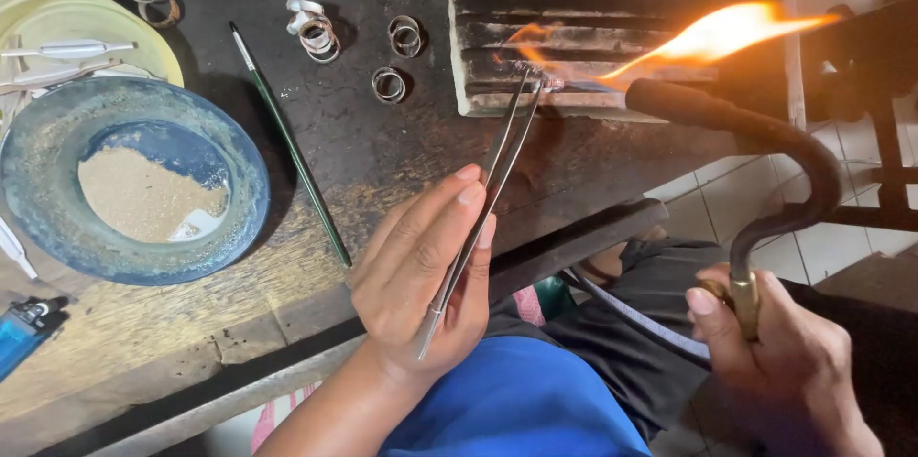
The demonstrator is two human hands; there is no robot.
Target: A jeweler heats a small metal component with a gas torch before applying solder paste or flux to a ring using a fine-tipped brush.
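Observation:
My left hand (pixel 426 271) grips long steel tweezers (pixel 488 184), whose tips hold a small metal ring (pixel 549 81) against the charred, ridged soldering block (pixel 583 17). My right hand (pixel 789 361) holds the brass handle of a curved black torch (pixel 765 137). Its nozzle points left at the ring, and an orange flame (pixel 712 36) streams up and to the right over the block.
A blue dish (pixel 48 180) with pale liquid sits at left, beside a yellow-green plate (pixel 96 22) with tools. A thin green brush (pixel 287 141), several wire rings (pixel 388 84) and a blue lighter (pixel 21 333) lie on the worn wooden bench. A hose (pixel 631 314) crosses my lap.

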